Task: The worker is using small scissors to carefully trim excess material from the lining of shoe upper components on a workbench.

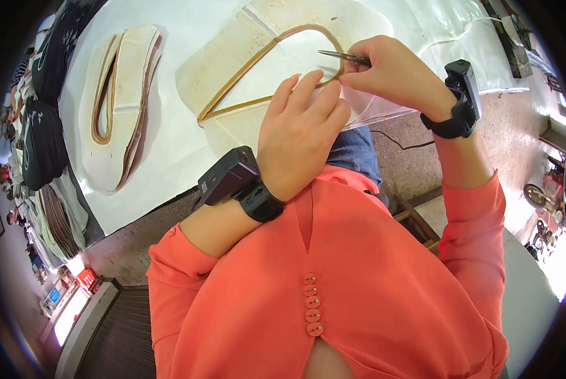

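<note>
Left hand [302, 136]: lies palm down, fingers together and extended flat on the cream sheet [245, 63]; it grips nothing.
Right hand [393, 72]: fingers pinched together on the scissors [345, 57], whose metal tip points toward 9 o'clock.
Cream sheet: one, lying on the white table [169, 145] at 12 o'clock from the left hand; a tan band [258, 60] runs on it as a rounded loop with a straight lower edge.
Scissors position: at the upper right curve of the tan band, touching or just above it; which one cannot be told.
Stack of cream pieces [122, 107]: one stack, at 9 o'clock from the cream sheet, well apart; long rounded shapes with brown edges.
Wrist devices: two, black, one on each wrist; left device [232, 180] box-shaped, right device [463, 95] on a black strap.
Dark garments [43, 126]: folded pile at 9 o'clock along the table edge; count cannot be told.
Red package [86, 278]: one, small, at 7 o'clock near the floor.
Buttons [313, 303]: five, orange, in one column on the orange shirt [371, 271].
</note>
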`<state>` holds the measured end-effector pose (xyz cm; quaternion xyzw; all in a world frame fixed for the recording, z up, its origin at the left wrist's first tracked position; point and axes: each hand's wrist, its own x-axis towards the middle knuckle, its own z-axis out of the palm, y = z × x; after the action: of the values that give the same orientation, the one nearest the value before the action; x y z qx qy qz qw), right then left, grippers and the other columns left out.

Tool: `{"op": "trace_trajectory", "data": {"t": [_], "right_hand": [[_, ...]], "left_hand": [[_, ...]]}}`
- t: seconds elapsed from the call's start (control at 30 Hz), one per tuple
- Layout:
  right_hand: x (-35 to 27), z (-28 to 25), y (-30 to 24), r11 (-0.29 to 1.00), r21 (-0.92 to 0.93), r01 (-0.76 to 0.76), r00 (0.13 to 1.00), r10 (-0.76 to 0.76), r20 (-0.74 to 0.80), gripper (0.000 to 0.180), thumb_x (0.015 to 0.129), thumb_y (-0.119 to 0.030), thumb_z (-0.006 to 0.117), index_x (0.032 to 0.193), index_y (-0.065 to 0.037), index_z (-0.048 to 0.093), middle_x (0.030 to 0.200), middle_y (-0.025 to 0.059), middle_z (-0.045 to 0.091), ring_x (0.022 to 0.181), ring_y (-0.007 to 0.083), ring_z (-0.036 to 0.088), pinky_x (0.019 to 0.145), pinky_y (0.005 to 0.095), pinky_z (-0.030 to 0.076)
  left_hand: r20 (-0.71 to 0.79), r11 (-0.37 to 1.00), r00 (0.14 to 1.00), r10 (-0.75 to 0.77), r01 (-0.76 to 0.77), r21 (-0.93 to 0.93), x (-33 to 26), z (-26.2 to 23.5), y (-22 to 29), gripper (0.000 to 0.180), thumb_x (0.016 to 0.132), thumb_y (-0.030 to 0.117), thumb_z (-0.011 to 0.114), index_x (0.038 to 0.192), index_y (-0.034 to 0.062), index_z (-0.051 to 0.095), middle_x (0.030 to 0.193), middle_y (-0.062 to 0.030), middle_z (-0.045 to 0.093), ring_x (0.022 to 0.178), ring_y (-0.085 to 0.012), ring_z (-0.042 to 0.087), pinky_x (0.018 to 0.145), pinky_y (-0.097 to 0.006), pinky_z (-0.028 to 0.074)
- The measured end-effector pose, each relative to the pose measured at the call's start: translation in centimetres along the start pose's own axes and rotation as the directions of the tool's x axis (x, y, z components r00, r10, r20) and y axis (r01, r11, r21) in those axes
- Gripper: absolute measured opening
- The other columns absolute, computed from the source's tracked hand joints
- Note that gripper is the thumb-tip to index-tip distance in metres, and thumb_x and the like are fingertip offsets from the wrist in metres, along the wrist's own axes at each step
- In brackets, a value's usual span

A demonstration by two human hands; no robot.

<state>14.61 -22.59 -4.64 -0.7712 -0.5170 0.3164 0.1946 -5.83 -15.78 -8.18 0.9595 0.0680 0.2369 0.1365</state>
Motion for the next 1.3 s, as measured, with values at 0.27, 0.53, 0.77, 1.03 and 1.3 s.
{"op": "trace_trajectory", "data": {"t": [0.27, 0.53, 0.77, 1.03, 1.3], "right_hand": [[1.3, -1.2, 0.6, 0.997, -0.025, 0.071, 0.990, -0.067, 0.123, 0.023, 0.080, -0.018, 0.072, 0.078, 0.002, 0.062, 0.063, 0.0048, 0.049, 0.061, 0.0118, 0.045, 0.058, 0.0299, 0.040], [2.1, -1.5, 1.5, 0.986, 0.000, 0.164, 0.982, -0.163, 0.091, 0.020, 0.080, -0.016, 0.071, 0.079, 0.002, 0.064, 0.063, 0.0038, 0.054, 0.061, 0.0099, 0.046, 0.058, 0.0292, 0.041], [0.4, 0.2, -0.3, 0.993, -0.067, 0.094, 0.993, -0.088, 0.079, 0.029, 0.081, -0.024, 0.072, 0.079, 0.004, 0.064, 0.061, 0.0096, 0.052, 0.059, 0.0154, 0.047, 0.058, 0.0336, 0.042], [0.0, -0.3, -0.2, 0.996, 0.013, 0.088, 0.996, -0.088, 0.017, 0.026, 0.075, -0.024, 0.072, 0.078, 0.002, 0.067, 0.066, 0.0167, 0.062, 0.059, 0.0270, 0.056, 0.060, 0.0360, 0.047], [1.0, -1.1, 0.1, 0.992, 0.004, 0.127, 0.987, -0.126, 0.099, 0.026, 0.078, -0.022, 0.074, 0.079, 0.003, 0.065, 0.062, 0.0095, 0.055, 0.059, 0.0149, 0.050, 0.058, 0.0320, 0.044]], "left_hand": [[0.044, 1.000, 0.999, -0.001, 0.001, 0.011, 0.8, 0.2, 0.2, 0.021, 0.083, 0.007, 0.062, 0.104, 0.0074, 0.063, 0.118, -0.0069, 0.064, 0.121, -0.0308, 0.057, 0.105, -0.048, 0.044], [0.044, 0.999, 0.999, -0.026, 0.025, 0.024, 0.9, 0.5, 0.2, 0.024, 0.083, 0.008, 0.062, 0.107, 0.0084, 0.063, 0.118, -0.0045, 0.063, 0.121, -0.0308, 0.057, 0.104, -0.047, 0.044], [0.147, 0.998, 0.988, 0.054, -0.047, -0.050, -0.3, -1.6, -1.3, 0.023, 0.083, 0.011, 0.065, 0.105, 0.0105, 0.065, 0.124, -0.0028, 0.064, 0.121, -0.0292, 0.058, 0.104, -0.047, 0.045], [0.101, 0.998, 0.995, -0.007, 0.014, -0.068, -0.8, -0.9, -0.6, 0.022, 0.085, 0.010, 0.064, 0.107, 0.0113, 0.066, 0.123, -0.0005, 0.065, 0.120, -0.0275, 0.059, 0.105, -0.047, 0.045], [0.084, 0.999, 0.996, 0.023, -0.019, -0.040, -0.4, -0.7, -0.6, 0.020, 0.084, 0.011, 0.060, 0.104, 0.0098, 0.064, 0.116, -0.0033, 0.063, 0.121, -0.0263, 0.055, 0.108, -0.046, 0.043]]}}
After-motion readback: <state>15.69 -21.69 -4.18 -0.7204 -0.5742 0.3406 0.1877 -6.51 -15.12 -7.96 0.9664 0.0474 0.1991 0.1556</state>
